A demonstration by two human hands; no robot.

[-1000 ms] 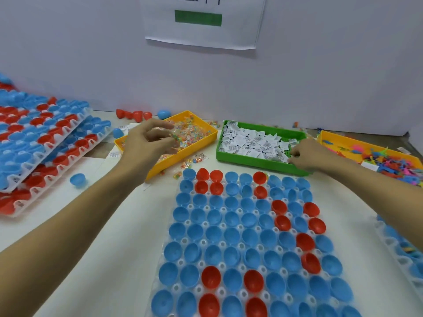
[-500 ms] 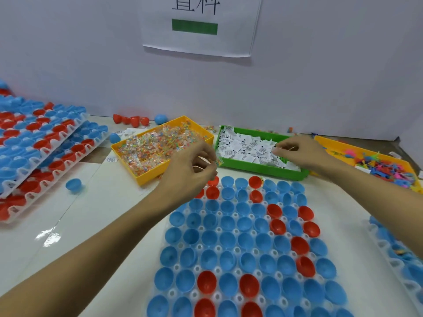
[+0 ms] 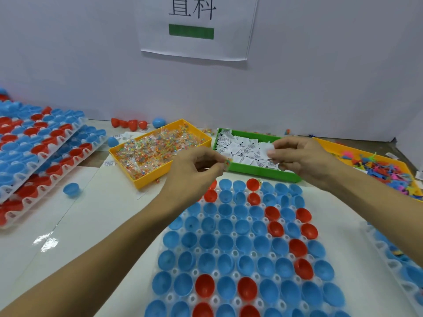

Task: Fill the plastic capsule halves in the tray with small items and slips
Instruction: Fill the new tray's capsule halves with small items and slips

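Capsule halves (image 3: 242, 243) are now overhung: a packet (image 3: 228, 161) is pinched by the left hand (image 3: 194, 170), a slip (image 3: 267, 148) newly by the right hand (image 3: 302, 156).

Looks like a small packing workshop: sorting bins (image 3: 160, 152) under a wall sign (image 3: 194, 26), stacked capsule trays (image 3: 41, 147) left of it.

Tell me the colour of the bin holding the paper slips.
Green bin, holding white paper slips; shown in the head view.

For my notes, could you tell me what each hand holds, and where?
The left hand pinches a small clear packet of coloured beads at its edge; the right hand pinches a white paper slip.
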